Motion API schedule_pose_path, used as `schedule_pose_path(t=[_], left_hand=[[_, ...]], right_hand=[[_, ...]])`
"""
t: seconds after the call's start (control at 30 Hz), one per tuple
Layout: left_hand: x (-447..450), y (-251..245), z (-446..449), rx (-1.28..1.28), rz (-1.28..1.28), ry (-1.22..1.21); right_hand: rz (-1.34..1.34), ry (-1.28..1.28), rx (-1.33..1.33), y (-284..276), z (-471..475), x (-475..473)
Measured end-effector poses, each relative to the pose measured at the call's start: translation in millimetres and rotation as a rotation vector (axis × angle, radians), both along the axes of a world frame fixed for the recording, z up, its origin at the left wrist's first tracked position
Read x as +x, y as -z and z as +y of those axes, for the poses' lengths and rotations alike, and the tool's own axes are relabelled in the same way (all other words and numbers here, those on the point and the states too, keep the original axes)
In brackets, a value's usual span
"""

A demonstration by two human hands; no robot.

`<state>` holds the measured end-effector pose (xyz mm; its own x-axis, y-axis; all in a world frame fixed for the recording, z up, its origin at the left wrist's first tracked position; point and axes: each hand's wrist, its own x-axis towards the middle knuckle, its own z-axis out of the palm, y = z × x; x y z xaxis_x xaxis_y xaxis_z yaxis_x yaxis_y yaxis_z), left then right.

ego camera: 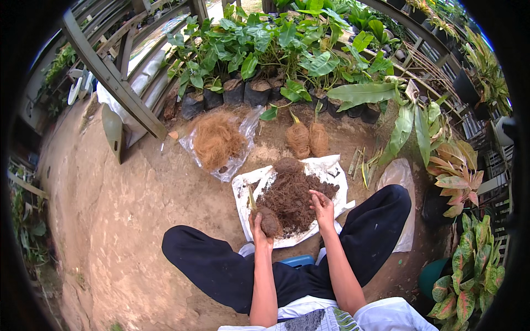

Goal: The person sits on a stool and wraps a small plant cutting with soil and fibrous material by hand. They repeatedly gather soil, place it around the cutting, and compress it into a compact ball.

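Note:
My left hand (260,231) grips a brown ball of soil and fibre (270,223), and a short pale-green leaf cutting (251,198) sticks up from it. Over the right part of a heap of dark potting soil and fibre (287,202), my right hand (324,209) is raised with fingers bent and the tips close together. Whether anything thin is pinched there is too small to tell. The heap lies on a white plastic sack (244,190) spread before my crossed legs. Two fibre-wrapped balls with leaf cuttings, a left one (297,140) and a right one (319,138), stand beyond the sack.
Loose coconut fibre (217,142) sits on a clear plastic bag (244,132) at the far left. Potted green plants in black bags (254,93) line the back. Cut leaf pieces (364,167) and a clear plastic sheet (403,182) lie to the right. A wooden post (112,78) slants at left.

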<state>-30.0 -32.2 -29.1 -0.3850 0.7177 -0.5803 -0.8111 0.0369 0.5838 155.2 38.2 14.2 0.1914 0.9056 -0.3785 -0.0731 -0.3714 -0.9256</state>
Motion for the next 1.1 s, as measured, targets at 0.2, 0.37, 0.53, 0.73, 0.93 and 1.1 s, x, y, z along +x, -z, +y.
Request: schedule_pose_path(t=[0.2,0.37,0.53,0.73,0.93,1.1], left_hand=[[3.2,3.8,-3.7,0.065,-0.163,0.119],[7.7,-1.1,-3.5,0.035,-0.18,0.117],[12.1,-5.9,-2.5,0.047,-0.223,0.114],[18.4,-0.9,-2.4,0.012,-0.199,0.123],[21.4,-5.1,-0.8,-0.013,-0.195,0.131],[21.1,-13.4,0.9,0.004,-0.275,0.169]], right_hand=[[-0.532,-0.137,0.222,-6.3,-7.2,-7.0],[-0.355,-0.092,0.189,-6.3,-5.9,-9.7],[-0.008,-0.085,0.168,-0.7,-6.9,-14.9],[0.263,-0.099,0.054,-3.4,-9.2,-13.6],[0.297,-0.105,0.012,-6.8,-9.5,-12.5],[0.503,-0.113,-0.016,-7.8,-10.5,-11.8]])
